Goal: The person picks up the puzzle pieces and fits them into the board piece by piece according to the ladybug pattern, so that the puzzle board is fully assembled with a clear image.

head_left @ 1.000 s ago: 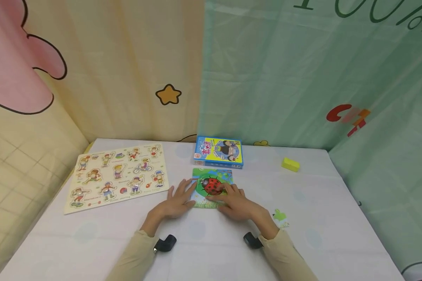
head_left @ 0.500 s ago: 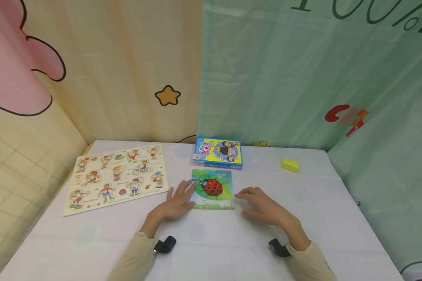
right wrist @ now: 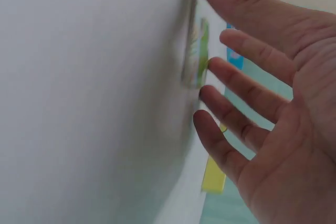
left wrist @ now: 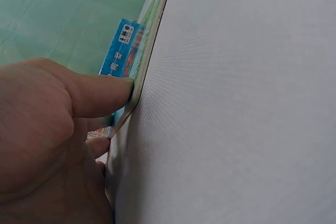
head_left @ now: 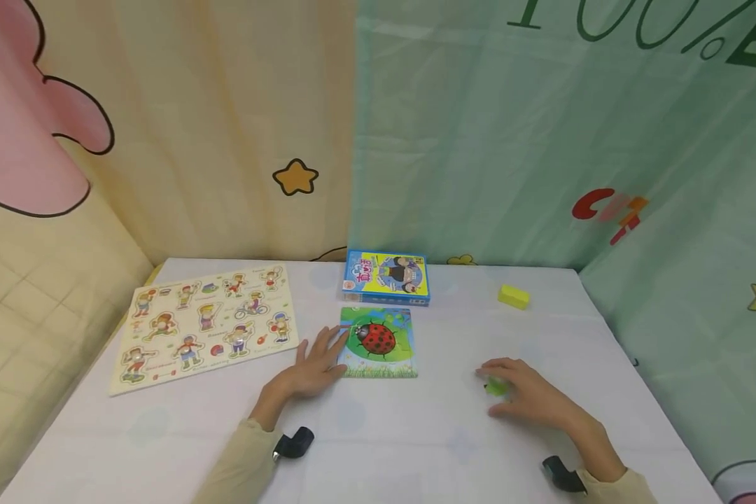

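Observation:
A square ladybug puzzle [head_left: 387, 360] lies flat near the middle of the table. My left hand [head_left: 311, 369] rests at its left side, fingers extended onto the edge; in the left wrist view the thumb [left wrist: 107, 95] lies against the puzzle's border. Off to the right, my right hand [head_left: 529, 395] hovers over a small green puzzle piece [head_left: 495, 386], thumb on the near side and fingers on the far side. The right wrist view shows those fingers spread and bent a little, with the piece [right wrist: 203, 51] on the table beyond them.
A wooden peg board with child figures [head_left: 208, 325] lies at the left. Behind the puzzle sits a blue and yellow box [head_left: 386, 276]. A yellow block [head_left: 514, 297] stands at the back right. Curtains [head_left: 466, 140] hang along the table's far edge.
My right hand has lifted off the ladybug puzzle and moved right, over the small green piece. The left hand has stayed at the puzzle's left edge.

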